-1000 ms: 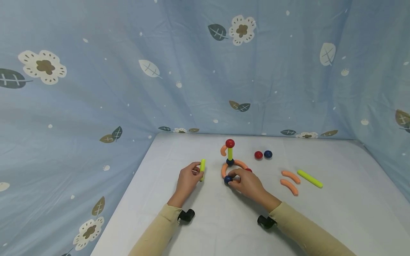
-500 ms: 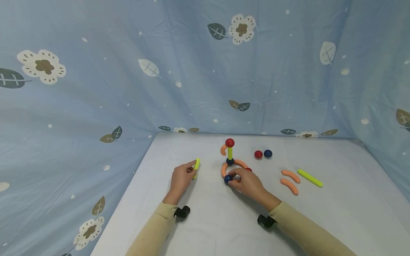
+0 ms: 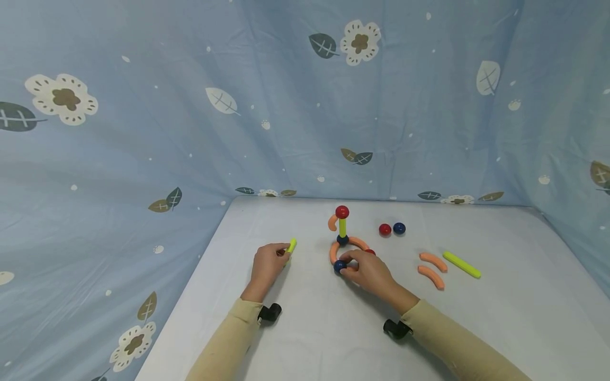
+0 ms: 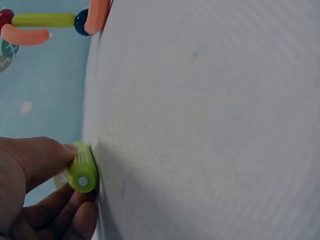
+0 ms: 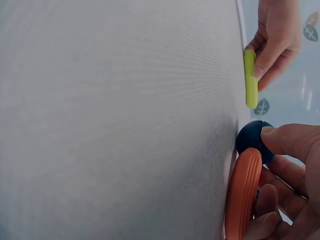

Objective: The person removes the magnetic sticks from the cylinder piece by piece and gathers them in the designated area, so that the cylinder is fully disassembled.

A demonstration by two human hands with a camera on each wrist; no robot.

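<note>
My left hand [image 3: 268, 267] pinches a yellow-green magnetic rod [image 4: 82, 170] between thumb and fingers, low over the table; a round metal tip shows at the rod's end. My right hand [image 3: 369, 274] pinches a dark blue ball [image 5: 255, 140] at the near side of a ring of orange curved rods [image 3: 335, 253]. One orange curved rod [image 5: 243, 195] meets that ball beneath the fingers. At the ring's back, a second blue ball [image 3: 342, 239] bears an upright yellow-green rod [image 3: 342, 228] topped by a red ball [image 3: 342, 212]. Another red ball [image 3: 369, 253] is partly hidden by the right hand.
A short orange curved rod [image 3: 332, 223] shows beside the upright rod. Loose red [image 3: 385, 229] and blue balls [image 3: 399, 228] lie behind, to the right. Farther right are two orange curved rods [image 3: 431, 277] and a yellow-green rod [image 3: 462, 264]. Patterned blue cloth [image 3: 286, 106] hangs behind the table.
My left hand has moved left, away from the ring, carrying the yellow-green rod, which now tilts more. My right hand stays on the blue ball.
</note>
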